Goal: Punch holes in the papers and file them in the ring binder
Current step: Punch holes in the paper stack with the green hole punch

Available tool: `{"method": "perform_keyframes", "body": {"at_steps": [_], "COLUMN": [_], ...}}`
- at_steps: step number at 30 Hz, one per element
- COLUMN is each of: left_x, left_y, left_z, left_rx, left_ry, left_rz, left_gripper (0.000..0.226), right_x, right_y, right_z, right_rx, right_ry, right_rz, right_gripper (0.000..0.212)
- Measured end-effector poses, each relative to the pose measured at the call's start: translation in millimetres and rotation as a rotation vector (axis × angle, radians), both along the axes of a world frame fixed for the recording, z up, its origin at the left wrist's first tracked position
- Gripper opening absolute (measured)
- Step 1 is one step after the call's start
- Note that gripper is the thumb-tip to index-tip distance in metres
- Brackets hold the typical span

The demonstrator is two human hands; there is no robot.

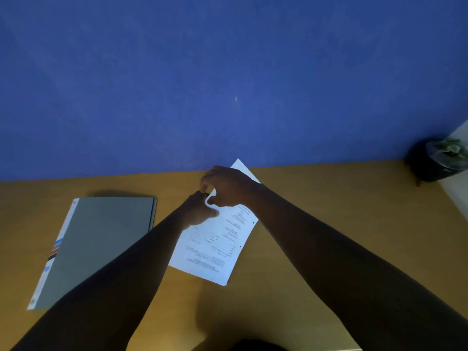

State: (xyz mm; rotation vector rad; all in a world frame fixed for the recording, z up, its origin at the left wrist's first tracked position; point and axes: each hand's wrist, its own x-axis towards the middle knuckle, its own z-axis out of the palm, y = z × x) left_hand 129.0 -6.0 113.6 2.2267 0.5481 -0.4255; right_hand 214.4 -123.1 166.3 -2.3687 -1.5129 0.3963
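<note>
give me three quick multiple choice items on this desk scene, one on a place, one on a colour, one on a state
1. Where does the ring binder lie relative to the paper?
A. to its left
B. to its right
C. on top of it

2. What colour is the wall behind the desk?
A. white
B. blue
C. green

3. What state is the binder in?
A. open
B. standing upright
C. closed and flat

Answers: 1 A, the binder sits left of the sheet; 2 B, the wall is plainly blue; 3 C, its grey cover lies shut on the desk.
</note>
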Motion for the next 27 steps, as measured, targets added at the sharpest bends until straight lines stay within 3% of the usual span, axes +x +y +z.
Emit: {"method": "perform_keyframes", "body": {"at_steps": [4, 8, 12, 16, 22, 27], "left_x": [-1, -1, 1, -2, -14, -30], "left_y": [2, 8, 12, 22, 53, 68], "left_z": [6, 10, 13, 14, 3, -5], "left_rx": [0.132, 0.228, 0.225, 0.237, 0.410, 0.456], "left_ry": [0.023, 0.030, 0.040, 0.016, 0.022, -0.103], "left_rz": [-0.092, -0.203, -0.266, -0.259, -0.163, 0.131], "left_gripper": [0.046, 0.041, 0.039, 0.037, 0.040, 0.054], "right_x": [0, -1, -2, 3, 19, 32], "right_y": [-5, -10, -14, -23, -55, -82], "right_z": [-3, -6, -8, -10, -25, -42], "right_rx": [-0.124, -0.152, -0.224, -0.215, -0.160, -0.077], "right_ry": [-0.048, -0.120, -0.259, -0.282, -0.002, 0.150], "right_rz": [-0.016, -0.066, -0.073, -0.104, -0.323, -0.531], "right_gripper": [0.034, 0.023, 0.021, 0.018, 0.029, 0.021]}}
